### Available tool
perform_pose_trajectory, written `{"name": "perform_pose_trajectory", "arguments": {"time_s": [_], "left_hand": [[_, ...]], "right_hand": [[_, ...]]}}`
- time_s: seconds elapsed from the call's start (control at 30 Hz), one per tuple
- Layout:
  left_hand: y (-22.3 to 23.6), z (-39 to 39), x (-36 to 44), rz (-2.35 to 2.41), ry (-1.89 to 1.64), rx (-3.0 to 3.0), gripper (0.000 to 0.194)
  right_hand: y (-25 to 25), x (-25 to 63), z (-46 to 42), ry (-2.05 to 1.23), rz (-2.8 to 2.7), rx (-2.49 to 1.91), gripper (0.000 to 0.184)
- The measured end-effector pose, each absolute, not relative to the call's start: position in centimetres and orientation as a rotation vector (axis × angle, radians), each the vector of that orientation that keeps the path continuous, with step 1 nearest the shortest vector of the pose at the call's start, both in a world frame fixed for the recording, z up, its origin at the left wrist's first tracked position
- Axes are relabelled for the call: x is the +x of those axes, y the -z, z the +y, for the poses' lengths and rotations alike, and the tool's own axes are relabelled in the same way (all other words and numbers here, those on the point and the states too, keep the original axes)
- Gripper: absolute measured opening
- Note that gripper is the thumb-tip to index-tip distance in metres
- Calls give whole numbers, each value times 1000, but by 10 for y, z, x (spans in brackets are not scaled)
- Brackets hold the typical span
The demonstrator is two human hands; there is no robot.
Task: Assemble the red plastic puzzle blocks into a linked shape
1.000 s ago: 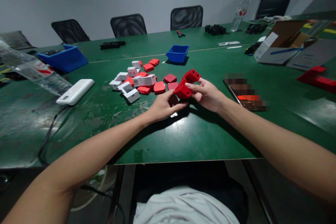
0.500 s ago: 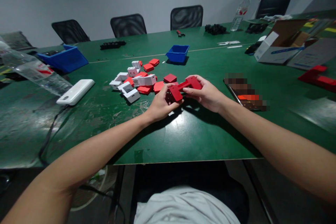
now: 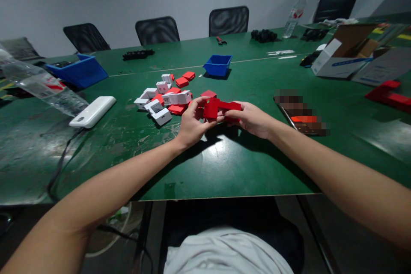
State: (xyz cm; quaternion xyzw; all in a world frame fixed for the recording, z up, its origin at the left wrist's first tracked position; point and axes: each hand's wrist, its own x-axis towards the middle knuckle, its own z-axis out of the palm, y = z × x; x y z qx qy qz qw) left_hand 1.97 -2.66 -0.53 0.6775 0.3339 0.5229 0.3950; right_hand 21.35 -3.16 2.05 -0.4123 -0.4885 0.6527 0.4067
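Note:
A red plastic bracket (image 3: 211,108) with blocky ends and a narrower bar between them is held just above the table. My left hand (image 3: 194,125) grips its left end between thumb and fingers. My right hand (image 3: 252,118) is closed on the other end, with the thumb along the near side and part of the piece hidden. Behind and left of my hands lies a loose pile of white plastic blocks (image 3: 161,117) and flat red blocks (image 3: 177,109). Another red block (image 3: 208,93) shows just beyond the bracket.
A small blue bin (image 3: 217,66) stands behind the pile. Leftward are a white power bank (image 3: 93,111) with a cable, a lying water bottle (image 3: 48,87) and a larger blue bin (image 3: 80,72). To the right are a blurred-out phone (image 3: 300,115), an open carton (image 3: 340,53) and a red part (image 3: 390,97).
Both hands have turned the red bracket over between them, so a different face of its left end shows. My left hand has shifted slightly left. The pile stays put.

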Motion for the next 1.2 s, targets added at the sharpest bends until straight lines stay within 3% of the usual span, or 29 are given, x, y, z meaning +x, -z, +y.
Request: {"name": "perform_pose_trajectory", "arguments": {"time_s": [0.13, 0.3, 0.5, 0.6, 0.73, 1.0, 1.2], "left_hand": [[4, -30, 18, 810, -1459, 1879, 67], [4, -41, 16, 680, -1522, 2221, 47], [-1, -42, 17, 612, -1413, 2326, 66], [-4, -44, 19, 574, -1369, 2355, 56], [-4, -46, 23, 852, -1407, 1964, 53], [0, -28, 22, 1081, -1329, 1608, 53], [1, -33, 22, 1006, -1083, 1790, 53]], "right_hand": [[-23, 214, -36, -1731, -1342, -985, 24], [-25, 218, -36, -1689, -1707, -851, 21], [-22, 220, -35, -1670, -1750, -817, 27], [-21, 218, -36, -1741, -1655, -800, 32], [-21, 216, -36, -1814, -1330, -862, 43], [-22, 213, -30, -1594, -1067, -852, 49], [-25, 211, -30, -1508, -1049, -876, 47]]}}
